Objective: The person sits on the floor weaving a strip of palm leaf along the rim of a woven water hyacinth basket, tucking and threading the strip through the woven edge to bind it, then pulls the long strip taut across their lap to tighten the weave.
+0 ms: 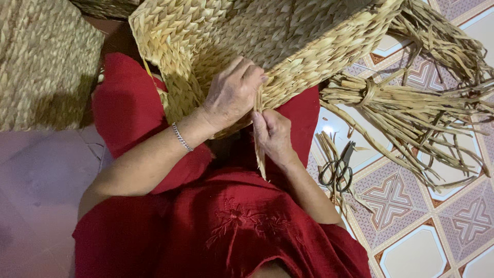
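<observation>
Head view, looking down at your lap. The large woven basket of pale, braided dried-grass strands (267, 36) rests tilted across your red-clothed knees, its rim turned toward you. Your left hand (232, 92), a silver chain bracelet (182, 137) at the wrist, lies curled over the rim, fingers pressed on the weave. Your right hand (272, 136) sits just below it, thumb and fingers closed in a pinch on a flat loose straw strand (260, 154) that hangs from the rim. The basket probably handles as light, stiff and rough; the strand as dry, pliable and liable to split, so grip it close to the weave. On the patterned tile floor (411, 252) at your right lie dark metal scissors (338, 170), beside a tied bundle of loose straw (406, 108).
</observation>
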